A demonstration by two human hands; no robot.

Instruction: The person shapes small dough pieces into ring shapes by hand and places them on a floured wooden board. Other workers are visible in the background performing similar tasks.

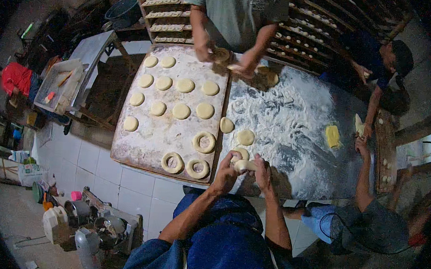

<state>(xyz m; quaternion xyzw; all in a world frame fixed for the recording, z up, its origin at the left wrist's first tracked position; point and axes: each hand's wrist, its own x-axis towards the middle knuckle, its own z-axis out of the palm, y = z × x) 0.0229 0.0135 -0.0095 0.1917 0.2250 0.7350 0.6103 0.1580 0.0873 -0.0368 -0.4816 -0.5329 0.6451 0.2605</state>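
I have one piece of dough (pixel 245 165) between my two hands, just right of the near right corner of the board (pixel 139 146). The fingers of my left hand (pixel 226 178) pinch one side of it, and those of my right hand (pixel 263 175) grip the other; I cannot tell whether a hole goes through it.

Judging by what lies on the board, only a small part is shaped: three dough rings (pixel 172 170) with open middles sit in its near right part. Eleven flat dough rounds (pixel 181 110) without holes fill the rest of its rows, so most seem left as plain discs. One more round (pixel 226 125) lies at the board's right edge, and two others (pixel 245 136) sit right of the board on the floured tabletop (pixel 343 168), one partly covered by my fingers. Beyond the board's far right corner, a person in a grey shirt (pixel 236 16) also handles something.
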